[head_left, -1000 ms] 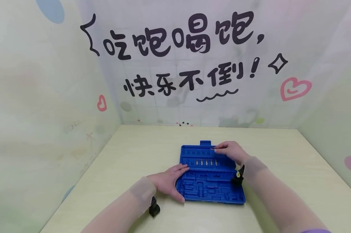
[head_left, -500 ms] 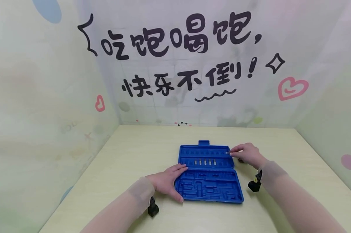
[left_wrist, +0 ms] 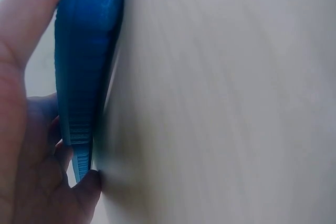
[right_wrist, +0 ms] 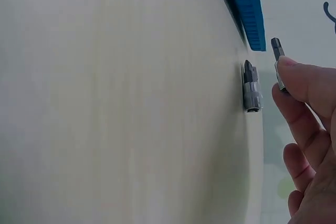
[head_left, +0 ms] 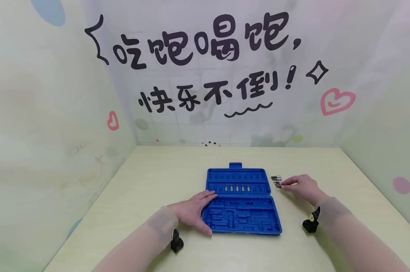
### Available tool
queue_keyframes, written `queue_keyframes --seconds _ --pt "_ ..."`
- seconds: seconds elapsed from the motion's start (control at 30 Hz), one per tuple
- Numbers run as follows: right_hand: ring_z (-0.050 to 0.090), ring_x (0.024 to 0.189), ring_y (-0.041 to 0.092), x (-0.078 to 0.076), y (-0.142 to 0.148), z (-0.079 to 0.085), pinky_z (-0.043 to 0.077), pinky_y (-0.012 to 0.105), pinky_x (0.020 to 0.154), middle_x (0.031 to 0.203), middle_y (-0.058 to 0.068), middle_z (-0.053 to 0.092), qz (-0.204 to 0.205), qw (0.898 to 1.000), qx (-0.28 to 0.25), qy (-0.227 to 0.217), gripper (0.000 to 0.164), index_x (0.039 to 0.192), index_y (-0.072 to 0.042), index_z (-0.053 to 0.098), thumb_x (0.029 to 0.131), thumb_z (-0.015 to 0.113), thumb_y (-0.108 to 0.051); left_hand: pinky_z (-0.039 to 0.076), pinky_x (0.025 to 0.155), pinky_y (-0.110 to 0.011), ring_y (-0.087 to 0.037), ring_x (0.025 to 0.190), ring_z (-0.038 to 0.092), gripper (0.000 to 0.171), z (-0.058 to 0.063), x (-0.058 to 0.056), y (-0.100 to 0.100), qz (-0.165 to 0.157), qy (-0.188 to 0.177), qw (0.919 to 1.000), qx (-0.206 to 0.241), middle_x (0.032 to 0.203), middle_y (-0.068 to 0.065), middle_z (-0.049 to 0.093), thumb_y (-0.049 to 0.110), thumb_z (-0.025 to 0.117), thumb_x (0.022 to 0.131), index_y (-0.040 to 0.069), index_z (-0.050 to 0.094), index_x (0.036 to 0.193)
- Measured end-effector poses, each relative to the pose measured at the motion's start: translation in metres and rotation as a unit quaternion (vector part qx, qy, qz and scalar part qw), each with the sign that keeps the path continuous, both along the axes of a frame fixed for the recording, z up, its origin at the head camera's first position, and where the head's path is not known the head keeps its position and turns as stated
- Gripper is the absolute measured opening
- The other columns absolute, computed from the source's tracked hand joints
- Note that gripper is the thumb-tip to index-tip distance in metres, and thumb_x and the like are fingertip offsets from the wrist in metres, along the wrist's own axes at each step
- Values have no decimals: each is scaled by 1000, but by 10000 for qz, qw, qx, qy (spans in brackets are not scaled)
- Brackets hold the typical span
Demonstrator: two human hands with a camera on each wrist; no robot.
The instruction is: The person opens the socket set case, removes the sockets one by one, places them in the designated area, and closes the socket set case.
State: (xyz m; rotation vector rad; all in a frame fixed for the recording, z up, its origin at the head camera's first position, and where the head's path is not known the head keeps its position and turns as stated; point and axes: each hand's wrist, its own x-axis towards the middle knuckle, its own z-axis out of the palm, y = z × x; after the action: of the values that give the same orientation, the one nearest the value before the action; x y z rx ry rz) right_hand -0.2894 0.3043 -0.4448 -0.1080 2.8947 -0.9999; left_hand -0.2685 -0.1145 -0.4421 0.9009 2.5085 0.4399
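A blue plastic tool case point(head_left: 240, 229) lies unfolded on the table, its moulded slots showing. Several short metal bit sockets point(head_left: 237, 187) stand in a row in its far half. My left hand point(head_left: 189, 211) rests along the case's left side, fingers straight on the edge near the hinge and thumb at the near corner. To the right of the case, my right hand point(head_left: 302, 187) pinches one bit socket point(right_wrist: 277, 48) between thumb and fingertips, tip pointing away from the hand. Right beside it, more bit sockets point(right_wrist: 252, 90) lie on the table.
Pale wood-grain table point(head_left: 150, 170) surrounds the case, with room on both sides. A printed fabric wall point(head_left: 177, 130) rises behind the table, and side walls enclose it. Black wrist cameras point(head_left: 310, 225) hang below both wrists.
My right hand has moved right and toward me with the pinched bit socket, from over the case's far half to beside the bit sockets on the table. The left hand stays on the case.
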Motion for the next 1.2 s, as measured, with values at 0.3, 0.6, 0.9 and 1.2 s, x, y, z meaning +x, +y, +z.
queue_keyframes --seconds 0.3,0.6,0.9,1.2 --pt "57 104 39 6 0 -6 25 61 90 102 10 71 67 9998 145 125 25 98 -12 76 84 74 -33 26 111 -51 -20 147 6 117 -1 0 -1 71 -41 10000 -1 161 8 5 68 76 65 29 14 155" --pt "59 95 33 8 -2 -7 27 56 83 92 2 71 138 9985 400 336 17 91 -14 75 84 75 -28 25 111 -51 -20 147 6 117 -1 0 -1 98 -60 9999 -17 161 8 5 68 76 64 29 14 155" --pt "51 99 35 4 -2 -9 24 55 84 86 -3 66 70 9986 326 403 14 90 -15 73 83 75 -26 25 112 -50 -20 147 6 117 -1 0 0 47 -2 10000 -9 161 8 5 68 76 65 28 14 155" --pt "46 108 41 3 -3 -5 21 59 89 97 3 66 -8 9993 154 350 17 92 -14 72 82 75 -27 25 112 -49 -19 147 5 117 1 -1 -1 17 34 10000 -34 161 9 5 69 75 65 28 14 156"
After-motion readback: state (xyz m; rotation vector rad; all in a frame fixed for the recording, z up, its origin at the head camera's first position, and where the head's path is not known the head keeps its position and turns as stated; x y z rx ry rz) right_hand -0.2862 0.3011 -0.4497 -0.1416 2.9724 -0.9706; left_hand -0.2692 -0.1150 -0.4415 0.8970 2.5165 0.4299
